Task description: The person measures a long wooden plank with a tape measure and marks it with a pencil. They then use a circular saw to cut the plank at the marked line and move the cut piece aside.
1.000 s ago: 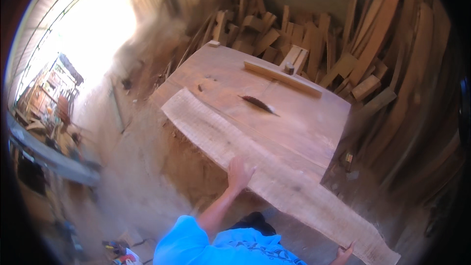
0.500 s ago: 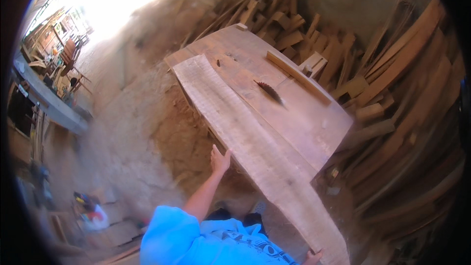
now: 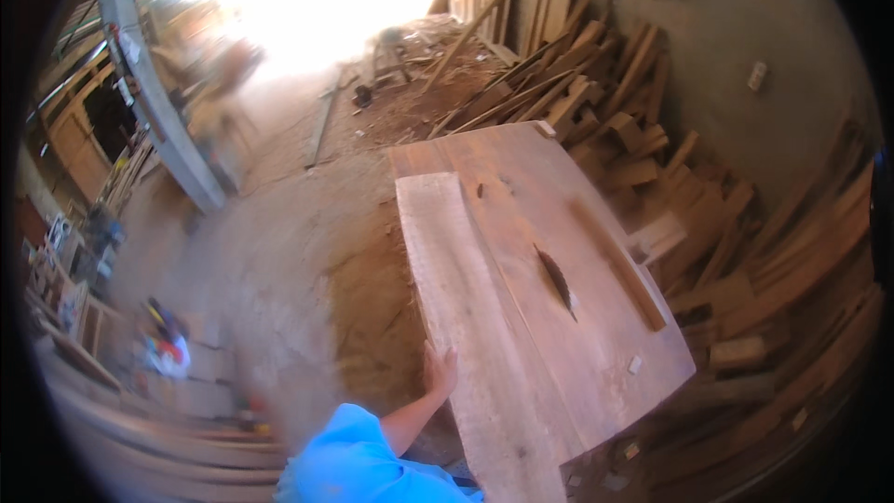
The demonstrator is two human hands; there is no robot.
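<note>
A long, rough-edged wooden plank (image 3: pixel 466 317) lies along the left side of a wooden saw table (image 3: pixel 596 382). Its near end runs out of the picture at the bottom. My left hand (image 3: pixel 440 370) touches the plank's left edge, its fingers stretched out and the thumb side against the wood. To the right of the plank, a toothed circular saw blade (image 3: pixel 556 281) stands up through the tabletop. Beyond the blade, a straight wooden fence strip (image 3: pixel 619 265) lies on the table. My right hand is out of view.
Offcuts and lumber (image 3: pixel 643 144) are heaped against the wall to the right of the table. A grey post (image 3: pixel 154 93) rises at the far left. A small pale wood scrap (image 3: pixel 635 365) lies on the tabletop. Dusty ground (image 3: pixel 289 289) stretches left of the table.
My view has swung, so the table and plank appear more upright and lower. My left hand has come against the plank's edge. My right hand, earlier at the plank's near end, has left the picture.
</note>
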